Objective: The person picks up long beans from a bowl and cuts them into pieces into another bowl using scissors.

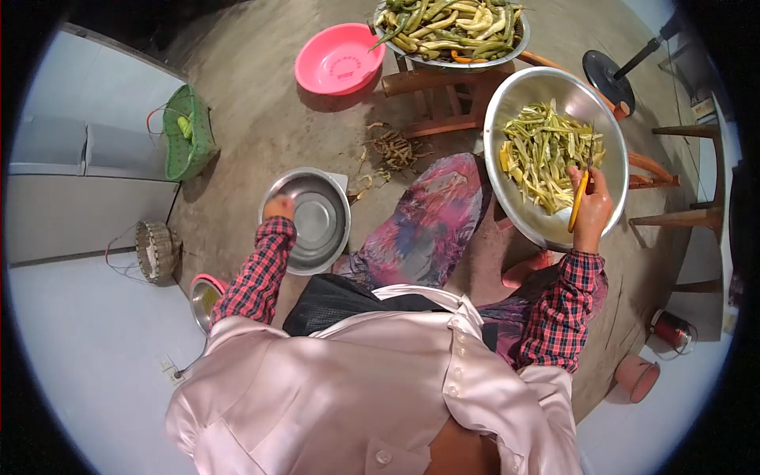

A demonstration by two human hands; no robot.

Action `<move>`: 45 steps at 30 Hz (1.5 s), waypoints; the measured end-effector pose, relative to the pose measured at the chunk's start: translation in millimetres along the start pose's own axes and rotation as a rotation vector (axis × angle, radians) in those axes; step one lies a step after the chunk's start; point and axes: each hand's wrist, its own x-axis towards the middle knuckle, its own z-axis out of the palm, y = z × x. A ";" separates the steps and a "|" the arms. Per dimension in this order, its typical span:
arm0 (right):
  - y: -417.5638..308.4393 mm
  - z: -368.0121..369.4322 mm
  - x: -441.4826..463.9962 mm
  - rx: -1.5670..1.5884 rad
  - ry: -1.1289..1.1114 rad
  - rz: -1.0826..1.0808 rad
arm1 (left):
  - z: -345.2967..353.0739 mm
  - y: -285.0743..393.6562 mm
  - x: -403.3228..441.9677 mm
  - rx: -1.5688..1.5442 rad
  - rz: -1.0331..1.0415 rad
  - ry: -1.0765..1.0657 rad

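My right hand (595,207) is closed around yellow-handled scissors (580,198). It is over the right side of a large steel bowl (507,207), and the blades point away from me. In that bowl lies a heap of cut green and yellow pepper strips (546,150). My left hand (279,207) is at the left rim of a smaller steel basin (321,218), which has no food visible inside. The fingers of that hand are hidden beneath it, so whether it grips the rim does not show.
Whole long peppers (459,28) fill a bowl by a wooden chair (443,79). Beside it sits a pink basin (336,63). Scraps (394,150) lie on the floor. At left are a green basket (186,134) and a woven basket (157,252); at right, a pink bucket (637,380).
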 end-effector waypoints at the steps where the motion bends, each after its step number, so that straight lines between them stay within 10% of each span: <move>1: -0.7 0.2 -0.5 -0.011 -0.019 0.019 | 1.6 2.4 -18.4 0.214 0.041 -0.021; 6: -0.9 5.3 -1.3 0.018 -0.021 0.019 | 80.9 -31.2 -19.3 0.945 0.583 -0.088; 10: -4.4 2.5 -0.7 0.023 -0.017 0.038 | 70.0 -19.1 -15.6 0.466 0.257 -0.233; 14: -1.0 1.9 0.0 0.038 0.005 0.007 | 57.2 -9.3 -11.0 0.999 0.555 -0.435; 33: -19.4 -20.2 -1.0 0.080 -0.061 0.038 | -67.6 24.3 42.4 0.467 -0.098 -0.322; 40: -15.1 -21.1 -1.7 0.099 -0.037 0.002 | -145.5 146.6 11.8 0.520 0.411 0.040; 44: -20.7 -25.0 -1.5 0.119 -0.058 0.027 | -161.1 217.7 14.1 0.398 0.870 0.912; 45: -20.4 -26.0 -0.7 0.116 -0.067 0.037 | -174.8 240.2 6.2 0.468 0.827 0.842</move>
